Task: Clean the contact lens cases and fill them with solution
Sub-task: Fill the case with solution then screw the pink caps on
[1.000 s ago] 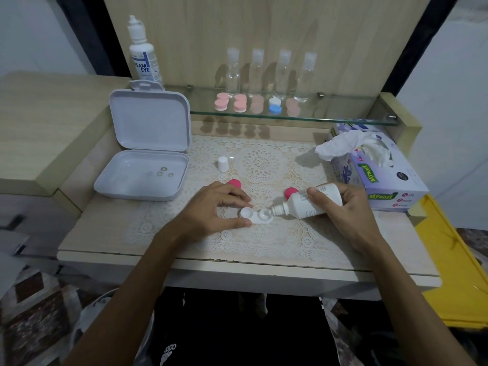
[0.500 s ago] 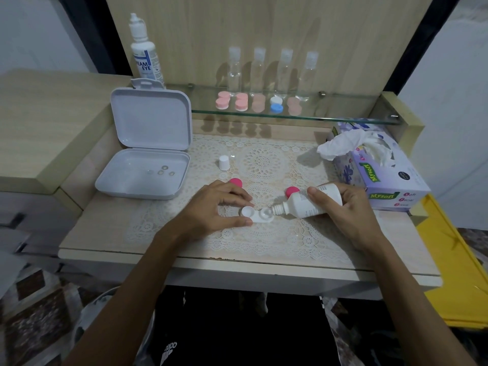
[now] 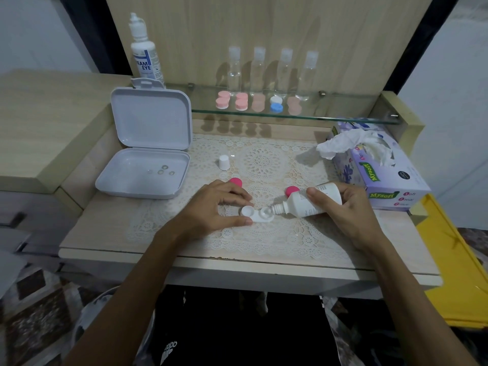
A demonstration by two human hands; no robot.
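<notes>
A white contact lens case (image 3: 258, 214) with two uncapped wells lies on the lace mat. My left hand (image 3: 214, 210) pinches its left end between thumb and fingers. My right hand (image 3: 346, 210) grips a small white solution bottle (image 3: 306, 203), tipped nearly flat with its nozzle over the right well. Two pink caps (image 3: 235, 182) (image 3: 291, 191) lie on the mat behind my hands. The bottle's white cap (image 3: 224, 162) stands further back.
An open white box (image 3: 144, 178) holding small rings sits at the left. A tissue box (image 3: 380, 170) stands at the right. The glass shelf (image 3: 330, 116) carries several capped lens cases (image 3: 240, 101), clear bottles (image 3: 233, 70) and a large eye-solution bottle (image 3: 144, 54).
</notes>
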